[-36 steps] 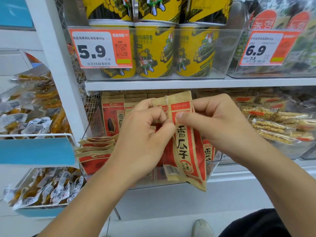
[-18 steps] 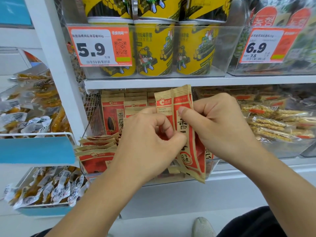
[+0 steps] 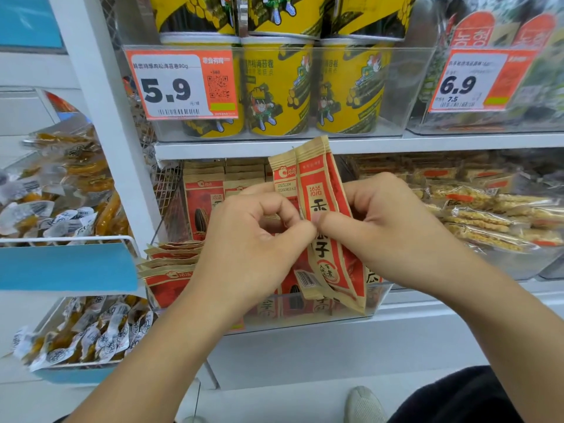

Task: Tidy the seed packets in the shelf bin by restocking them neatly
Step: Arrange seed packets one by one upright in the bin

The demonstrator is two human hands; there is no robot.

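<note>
A small bundle of tan-and-red seed packets [image 3: 317,190] stands upright in front of the middle shelf, pinched from both sides. My left hand [image 3: 244,248] grips its left edge with thumb and curled fingers; my right hand [image 3: 393,227] holds the right side, thumb pressed on the front. Behind them sits the clear shelf bin [image 3: 375,303], with more seed packets upright at its back [image 3: 203,203] and a slanted pile [image 3: 171,264] at its left front.
Yellow snack tubs [image 3: 277,87] fill a clear bin on the shelf above, behind a 5.9 price tag [image 3: 180,83]. Bar snacks in clear wrap [image 3: 488,221] lie to the right. A white upright [image 3: 106,117] and blue-edged baskets of wrapped snacks [image 3: 82,334] are on the left.
Both hands have lifted the packet bundle higher, so its top edge now reaches the shelf lip above. The bundle stands a little straighter than before.
</note>
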